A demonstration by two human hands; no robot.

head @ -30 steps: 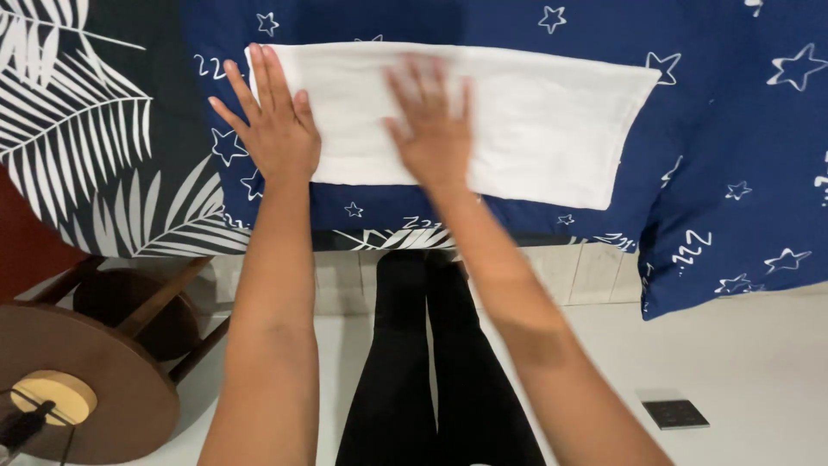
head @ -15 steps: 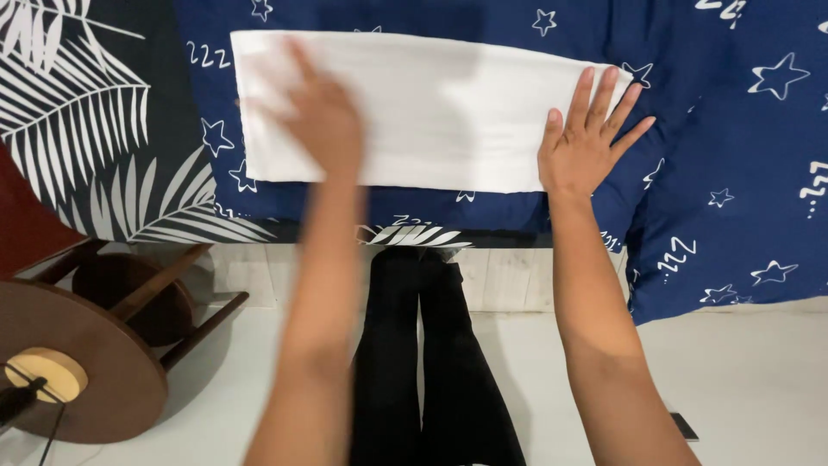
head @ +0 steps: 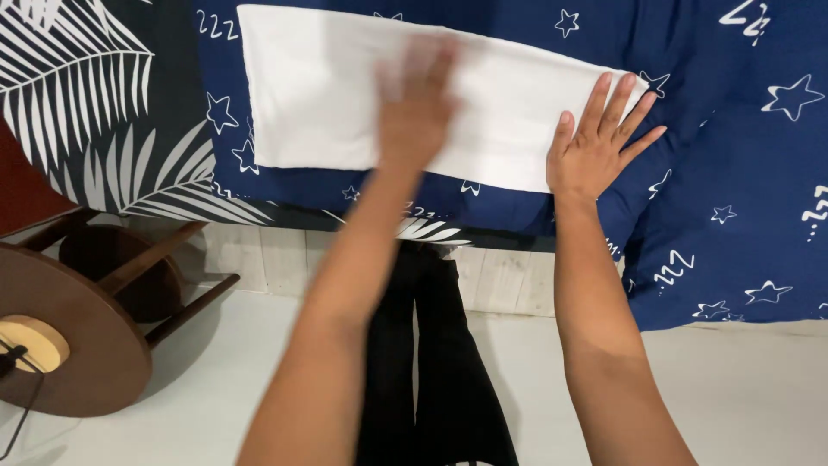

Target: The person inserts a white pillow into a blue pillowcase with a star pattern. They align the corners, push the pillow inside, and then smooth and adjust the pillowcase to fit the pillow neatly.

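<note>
A folded white cloth point(head: 328, 95) lies flat as a long rectangle on a dark blue blanket point(head: 733, 173) printed with white stars and squiggles. My left hand point(head: 416, 102) rests flat on the middle of the cloth, blurred by motion, fingers together and holding nothing. My right hand point(head: 599, 142) presses flat on the cloth's right end, fingers spread, its palm over the lower right corner. Both forearms reach up from the bottom of the view.
A black bedsheet with white leaf prints point(head: 95, 112) lies left of the blanket. A round dark wooden stool point(head: 69, 336) stands at the lower left on a pale floor point(head: 759, 397). My black-trousered legs point(head: 431, 362) show below the bed's edge.
My left hand has slid rightwards along the cloth from its left end to the middle. My right hand moved from the middle to the right end and stays there.
</note>
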